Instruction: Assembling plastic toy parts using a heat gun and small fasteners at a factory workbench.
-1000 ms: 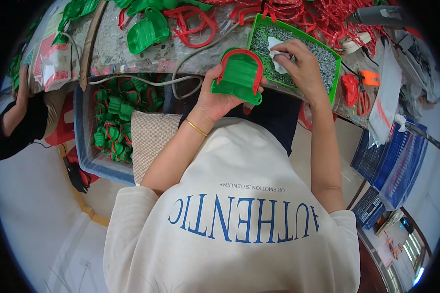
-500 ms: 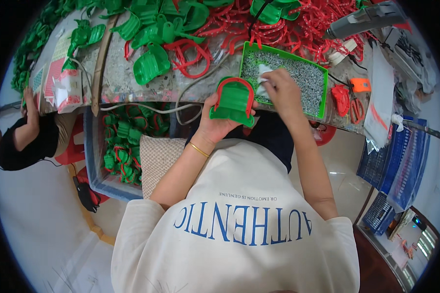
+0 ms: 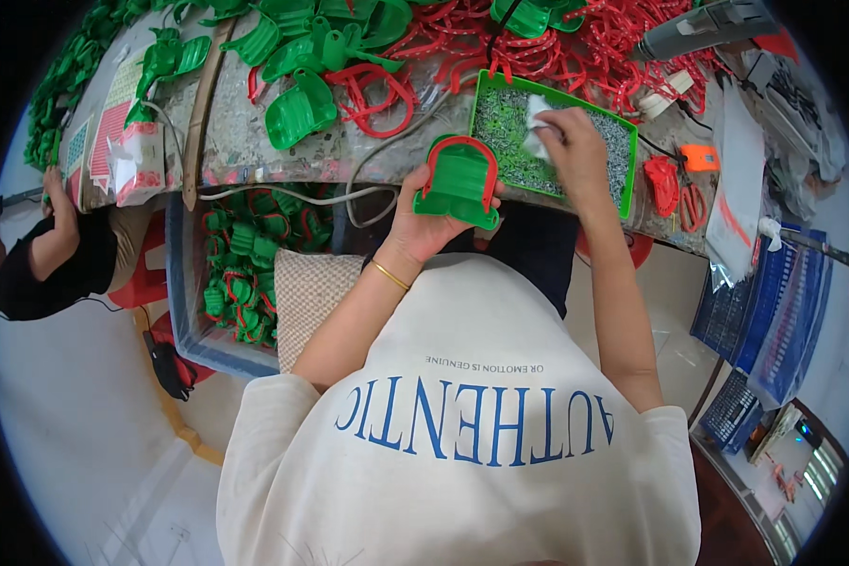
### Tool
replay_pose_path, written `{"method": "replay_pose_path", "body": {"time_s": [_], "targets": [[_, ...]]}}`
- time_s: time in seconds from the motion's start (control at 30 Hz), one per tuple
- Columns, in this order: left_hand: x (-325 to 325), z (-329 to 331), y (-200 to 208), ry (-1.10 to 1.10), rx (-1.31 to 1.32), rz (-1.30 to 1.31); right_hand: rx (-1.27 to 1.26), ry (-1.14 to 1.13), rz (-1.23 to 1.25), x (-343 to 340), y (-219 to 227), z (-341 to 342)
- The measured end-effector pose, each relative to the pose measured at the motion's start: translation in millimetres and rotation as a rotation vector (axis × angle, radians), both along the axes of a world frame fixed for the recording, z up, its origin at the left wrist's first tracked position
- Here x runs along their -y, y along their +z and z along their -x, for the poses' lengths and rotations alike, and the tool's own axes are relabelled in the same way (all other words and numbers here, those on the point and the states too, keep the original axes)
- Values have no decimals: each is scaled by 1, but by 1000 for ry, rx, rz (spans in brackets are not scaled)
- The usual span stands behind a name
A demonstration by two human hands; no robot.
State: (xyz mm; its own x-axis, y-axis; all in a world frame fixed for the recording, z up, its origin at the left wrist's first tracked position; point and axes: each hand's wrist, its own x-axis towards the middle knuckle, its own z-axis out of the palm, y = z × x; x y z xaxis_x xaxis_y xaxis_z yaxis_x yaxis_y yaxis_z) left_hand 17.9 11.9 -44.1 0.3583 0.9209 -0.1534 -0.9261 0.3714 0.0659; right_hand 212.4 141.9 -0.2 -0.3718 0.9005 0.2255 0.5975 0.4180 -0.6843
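Observation:
My left hand [image 3: 419, 226] holds a green plastic scoop-shaped piece [image 3: 458, 185] just in front of the bench edge, thumb on its side. A red plastic arch [image 3: 487, 156] sits around its upper rim. Over a bright green tray [image 3: 631, 162] my right hand [image 3: 581, 158] pinches a crumpled white cloth or tissue [image 3: 538, 130]. Many small silvery metal pieces [image 3: 613, 140], like screws, lie in the tray. Green tray floor shows below the cloth. My right fingertips are partly hidden by the hand.
Green pieces [image 3: 300, 108] and red arches [image 3: 623, 42] heap along the back of the bench. Scissors [image 3: 693, 208] and an orange tool [image 3: 699, 158] lie right of the tray. A bin [image 3: 181, 311] of joined pieces stands below left. Another person's arm [image 3: 55, 236] is far left.
My right hand has moved the white cloth rightward and slightly away across the tray. More green floor shows where metal pieces lay. My left hand still holds the green piece.

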Motion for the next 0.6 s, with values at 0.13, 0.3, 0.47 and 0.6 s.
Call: {"method": "replay_pose_path", "body": {"time_s": [0.13,0.3,0.47,0.6], "targets": [[0,-1,-1,7,-10,14,118,-23,-151,5,-13,3],[-1,-1,-3,-5,0,-6,58,92,-124,0,-14,31],[0,-1,-1,12,-1,-34,22,10,-20,-9,-2,6],[0,-2,-4,1,44,-10,46,102,19,9,-9,19]]}}
